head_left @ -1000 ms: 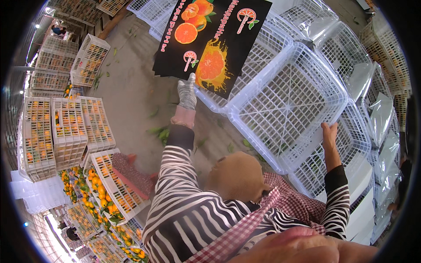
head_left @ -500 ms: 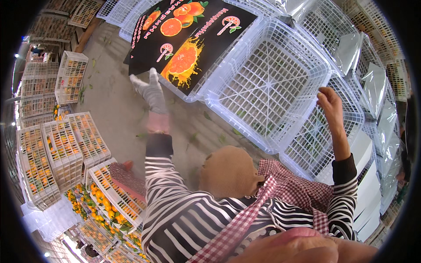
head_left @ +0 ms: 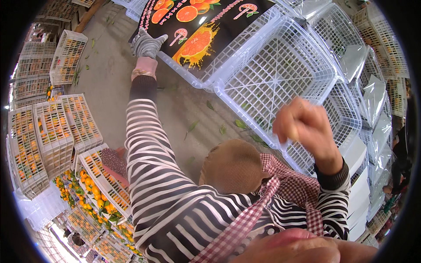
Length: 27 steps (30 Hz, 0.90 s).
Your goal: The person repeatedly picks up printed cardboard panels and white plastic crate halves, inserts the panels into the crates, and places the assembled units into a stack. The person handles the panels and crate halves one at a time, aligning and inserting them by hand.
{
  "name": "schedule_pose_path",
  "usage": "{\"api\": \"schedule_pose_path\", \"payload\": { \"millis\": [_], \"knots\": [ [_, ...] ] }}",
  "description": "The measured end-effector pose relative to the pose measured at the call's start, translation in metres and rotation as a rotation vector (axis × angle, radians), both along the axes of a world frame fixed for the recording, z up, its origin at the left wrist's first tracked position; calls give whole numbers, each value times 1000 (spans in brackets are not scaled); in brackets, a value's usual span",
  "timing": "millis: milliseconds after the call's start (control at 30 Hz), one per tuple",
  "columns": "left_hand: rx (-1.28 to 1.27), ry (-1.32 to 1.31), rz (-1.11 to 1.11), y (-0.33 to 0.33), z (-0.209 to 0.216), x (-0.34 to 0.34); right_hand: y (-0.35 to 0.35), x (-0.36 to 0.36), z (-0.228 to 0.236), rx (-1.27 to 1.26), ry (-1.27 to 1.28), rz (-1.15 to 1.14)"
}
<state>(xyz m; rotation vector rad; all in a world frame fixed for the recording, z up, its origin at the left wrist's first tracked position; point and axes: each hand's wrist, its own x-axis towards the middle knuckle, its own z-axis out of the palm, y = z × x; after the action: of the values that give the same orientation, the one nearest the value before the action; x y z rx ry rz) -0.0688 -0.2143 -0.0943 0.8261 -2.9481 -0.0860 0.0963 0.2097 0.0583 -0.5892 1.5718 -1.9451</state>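
Note:
My left hand (head_left: pixel 148 45), in a grey knitted glove, is at the left edge of a glossy black printed sheet (head_left: pixel 219 28) with orange fruit pictures. Its fingers bend at the sheet's edge, and the thumb reaches over it. The sheet lies over a pale plastic crate (head_left: pixel 186 78). My right hand (head_left: pixel 305 127), bare and slightly blurred, hovers above the near right rim of a second lattice crate (head_left: pixel 274 81). Its fingers are curled in, and nothing shows in them. Only the lattice floor is visible inside that crate.
Another pale crate (head_left: pixel 340 109) adjoins on the right, beside clear plastic film (head_left: pixel 377 98) and white panels (head_left: pixel 357 175). Stacked crates of orange fruit (head_left: pixel 52 127) stand at left. Leaves lie on the concrete floor (head_left: pixel 175 114). A brown cap (head_left: pixel 230 166) is below centre.
My left hand has gone up along the sheet's left edge, its fingers now bent there. My right hand has left the crate's right rim and come nearer, toward the middle.

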Motion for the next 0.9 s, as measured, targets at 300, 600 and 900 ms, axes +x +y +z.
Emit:
{"api": "schedule_pose_path", "payload": {
  "millis": [300,600,900],
  "knots": [
    [-24,-64,-110,-18,-5,-13,-94,-114,-130,344,-231,-350],
    [53,343,-172,-28,-9,-1,-150,-145,-153,206,-257,-599],
    [1356,347,-331,57,58,29,5,-119,-109,82,-66,-460]
  ]
}}
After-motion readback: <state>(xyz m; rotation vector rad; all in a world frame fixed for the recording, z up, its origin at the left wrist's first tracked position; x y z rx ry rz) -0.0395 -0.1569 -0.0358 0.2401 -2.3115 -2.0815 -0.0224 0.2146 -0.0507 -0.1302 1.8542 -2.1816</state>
